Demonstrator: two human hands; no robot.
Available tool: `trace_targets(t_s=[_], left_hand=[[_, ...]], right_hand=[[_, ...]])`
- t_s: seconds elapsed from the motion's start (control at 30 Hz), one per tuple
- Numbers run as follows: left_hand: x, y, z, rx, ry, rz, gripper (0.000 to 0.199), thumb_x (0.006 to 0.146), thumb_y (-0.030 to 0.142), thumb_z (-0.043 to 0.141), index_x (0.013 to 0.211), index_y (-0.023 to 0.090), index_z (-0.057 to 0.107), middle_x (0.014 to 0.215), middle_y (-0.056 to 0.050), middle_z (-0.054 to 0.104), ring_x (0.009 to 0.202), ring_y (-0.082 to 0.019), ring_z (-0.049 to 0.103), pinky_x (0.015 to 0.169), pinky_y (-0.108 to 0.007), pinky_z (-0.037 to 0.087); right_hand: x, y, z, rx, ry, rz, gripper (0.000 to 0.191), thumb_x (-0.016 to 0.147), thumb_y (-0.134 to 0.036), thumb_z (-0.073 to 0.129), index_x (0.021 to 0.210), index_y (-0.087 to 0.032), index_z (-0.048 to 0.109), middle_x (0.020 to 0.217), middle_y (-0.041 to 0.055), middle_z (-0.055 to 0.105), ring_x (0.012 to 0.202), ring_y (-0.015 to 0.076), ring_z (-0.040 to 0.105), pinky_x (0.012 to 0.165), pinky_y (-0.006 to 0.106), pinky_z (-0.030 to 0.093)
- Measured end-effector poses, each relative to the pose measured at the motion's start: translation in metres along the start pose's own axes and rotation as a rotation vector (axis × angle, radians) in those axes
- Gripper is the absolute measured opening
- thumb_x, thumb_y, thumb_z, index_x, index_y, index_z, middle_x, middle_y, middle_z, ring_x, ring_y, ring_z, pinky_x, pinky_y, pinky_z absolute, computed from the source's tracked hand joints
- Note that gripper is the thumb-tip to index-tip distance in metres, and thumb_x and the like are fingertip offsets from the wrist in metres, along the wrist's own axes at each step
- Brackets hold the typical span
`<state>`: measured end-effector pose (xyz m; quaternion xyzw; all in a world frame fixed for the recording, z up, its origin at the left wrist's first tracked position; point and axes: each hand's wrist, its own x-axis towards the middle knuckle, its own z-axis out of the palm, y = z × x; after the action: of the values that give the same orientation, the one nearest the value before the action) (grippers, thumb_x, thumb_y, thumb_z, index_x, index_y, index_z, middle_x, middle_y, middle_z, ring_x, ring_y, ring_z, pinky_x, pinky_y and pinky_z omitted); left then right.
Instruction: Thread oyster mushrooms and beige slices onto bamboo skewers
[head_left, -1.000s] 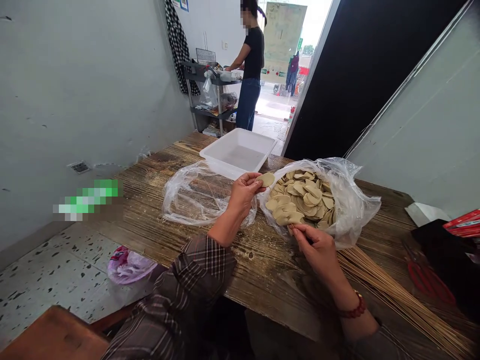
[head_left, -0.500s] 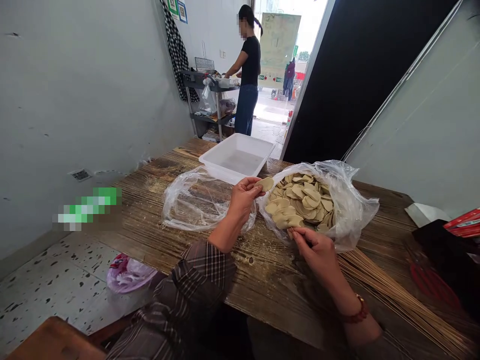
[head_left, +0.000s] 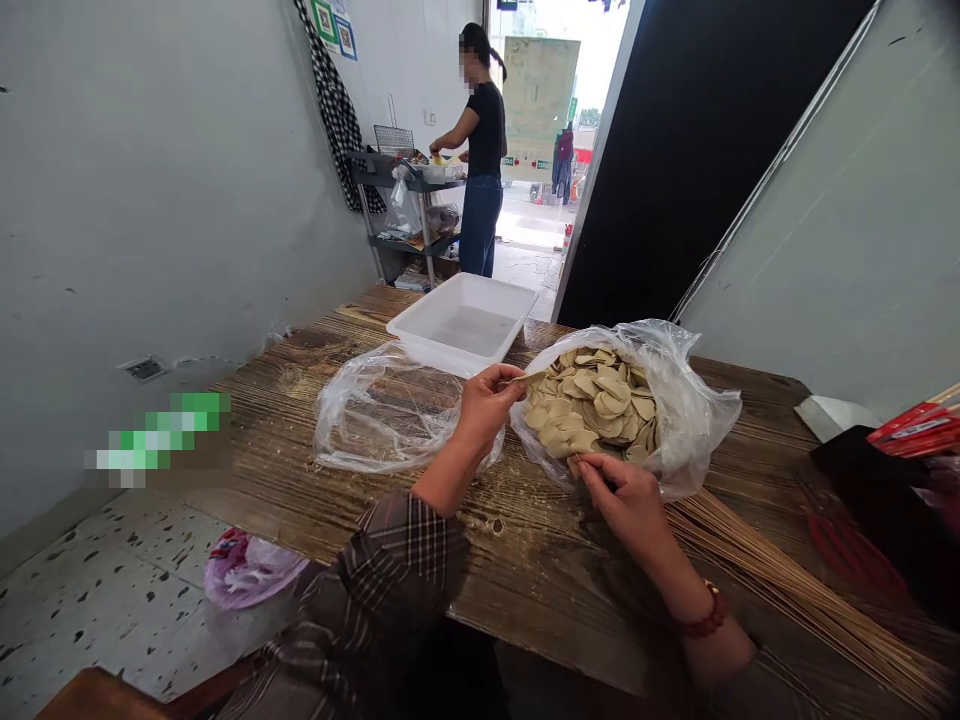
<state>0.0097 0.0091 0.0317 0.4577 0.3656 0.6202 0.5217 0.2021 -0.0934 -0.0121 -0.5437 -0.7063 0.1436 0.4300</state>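
Observation:
My left hand point(head_left: 486, 402) is closed, pinching one thin, oval beige slice point(head_left: 534, 379) that is now seen nearly edge-on. It is at the left rim of a clear plastic bag point(head_left: 694, 420) full of similar slices point(head_left: 611, 392). My right hand point(head_left: 621, 492) is closed in a pinch at the bag's near edge. Between its thumb and finger is the end of what looks like a thin bamboo skewer, mostly hidden. Several slices point(head_left: 562, 432) overlap in a row just beyond those fingertips and seem to be on the skewer.
Left of the bag lies a crumpled clear plastic bag point(head_left: 375, 420), with a white plastic tub point(head_left: 450, 345) behind it. A bundle of bamboo skewers point(head_left: 780, 580) lies at right, near a black box point(head_left: 847, 465). Beyond the table point(head_left: 300, 500), a person point(head_left: 484, 150) stands at a cart point(head_left: 367, 165).
The slice in my left hand has turned from face-on to nearly edge-on. My right hand keeps its pinch. The whole view has shifted slightly.

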Motion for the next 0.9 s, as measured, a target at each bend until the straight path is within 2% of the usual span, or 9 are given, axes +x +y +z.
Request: trace_targets(t_s=[0.27,0.67,0.9], left_hand=[[0.003,-0.002,-0.007,-0.209,0.001,-0.17,0.029,0.059,0.023,0.082,0.079,0.013,0.064,0.078,-0.001,0.065,0.063,-0.009,0.06,0.055,-0.021,0.051],[0.003,0.002,-0.009,-0.315,0.006,-0.283,0.02,0.065,0.018,0.079,0.077,0.013,0.064,0.073,-0.003,0.067,0.058,-0.011,0.063,0.056,-0.023,0.055],[0.002,-0.002,-0.009,-0.34,-0.021,-0.319,0.021,0.063,0.016,0.081,0.075,0.012,0.064,0.069,-0.002,0.067,0.056,-0.011,0.063,0.056,-0.025,0.056]], right_hand=[[-0.004,0.003,0.002,0.015,0.009,-0.053,0.025,0.091,-0.034,0.055,0.093,-0.021,0.076,0.091,0.0067,0.078,0.079,0.0226,0.073,0.075,0.035,0.057],[-0.005,0.009,0.0,-0.041,0.012,-0.132,0.024,0.092,-0.033,0.055,0.096,-0.022,0.076,0.093,0.0054,0.078,0.08,0.0226,0.074,0.074,0.035,0.059],[-0.003,0.01,0.0,-0.028,0.038,-0.171,0.024,0.09,-0.033,0.057,0.093,-0.021,0.077,0.09,0.0064,0.078,0.079,0.0239,0.075,0.074,0.036,0.06]])
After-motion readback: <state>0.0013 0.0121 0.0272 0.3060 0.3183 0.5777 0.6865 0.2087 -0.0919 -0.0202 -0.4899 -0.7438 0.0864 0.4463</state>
